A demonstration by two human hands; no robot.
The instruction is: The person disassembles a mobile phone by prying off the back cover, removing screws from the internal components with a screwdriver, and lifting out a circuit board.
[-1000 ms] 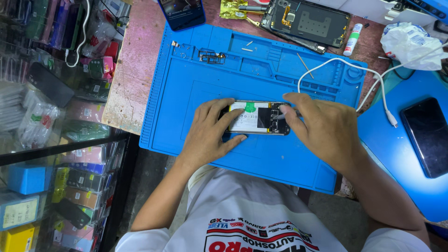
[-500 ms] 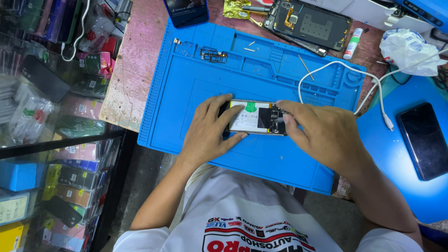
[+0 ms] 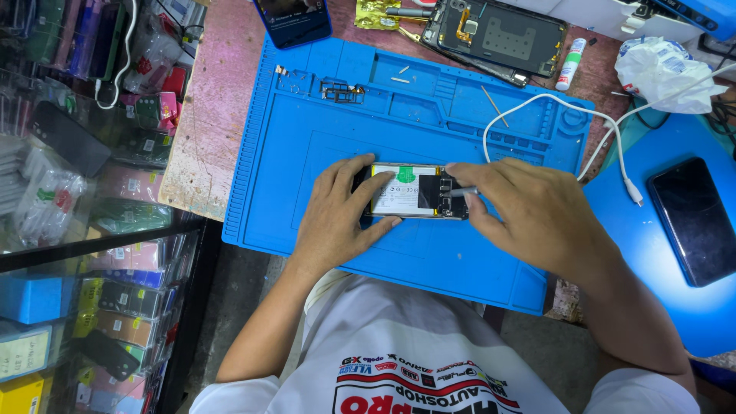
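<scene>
An opened phone [image 3: 410, 192] with a white battery and exposed circuit board lies flat on a blue repair mat [image 3: 322, 153]. My left hand [image 3: 337, 215] rests over its left end, fingers pinning it to the mat. My right hand [image 3: 529, 215] holds a thin metal tool [image 3: 463, 192], its tip on the board at the phone's right end. Which kind of tool it is I cannot tell.
A white cable [image 3: 552, 115] loops across the mat's right side. Behind the mat lie another opened phone [image 3: 498, 34], a dark phone [image 3: 295, 19], a small white tube [image 3: 571, 65] and a crumpled bag [image 3: 659, 73]. A black phone [image 3: 694, 218] lies at right. A glass display case [image 3: 84, 230] stands left.
Both hands have stayed on the phone; my right hand shifted slightly at the board end. The view drifted a little.
</scene>
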